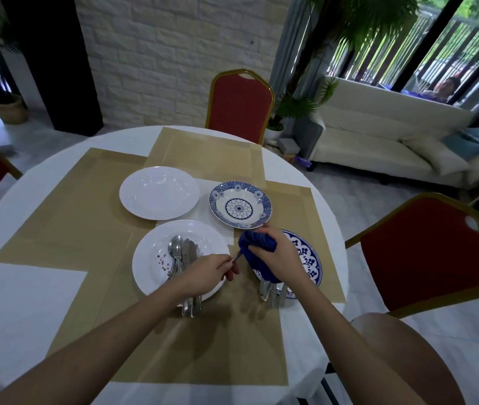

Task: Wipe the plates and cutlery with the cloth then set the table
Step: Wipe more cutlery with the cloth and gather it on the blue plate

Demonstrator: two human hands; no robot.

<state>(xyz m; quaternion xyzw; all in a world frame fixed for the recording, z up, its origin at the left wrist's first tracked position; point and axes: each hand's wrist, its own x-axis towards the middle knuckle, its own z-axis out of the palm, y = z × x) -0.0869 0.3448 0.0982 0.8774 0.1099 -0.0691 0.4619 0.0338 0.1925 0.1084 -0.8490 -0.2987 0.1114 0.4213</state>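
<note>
A round white-clothed table [22, 302] carried tan placemats [80, 206], with a red chair [239, 105] at its far side. Four plates sat mid-table: a plain white plate [159, 192] far left, a blue patterned bowl [240, 204] far right, a stained white plate [147, 267] near left and a blue patterned plate [312, 260] near right. Between the near plates the right hand [279, 258] gripped a bunched blue cloth [257, 244], fingers curled round it. The left hand [209, 273] pinched the handle of one utensil [237, 256] (its type hidden inside the cloth). Spoons and knives [177, 252] lay on the stained plate, and more cutlery [272, 292] overhung the blue plate's near rim.
</note>
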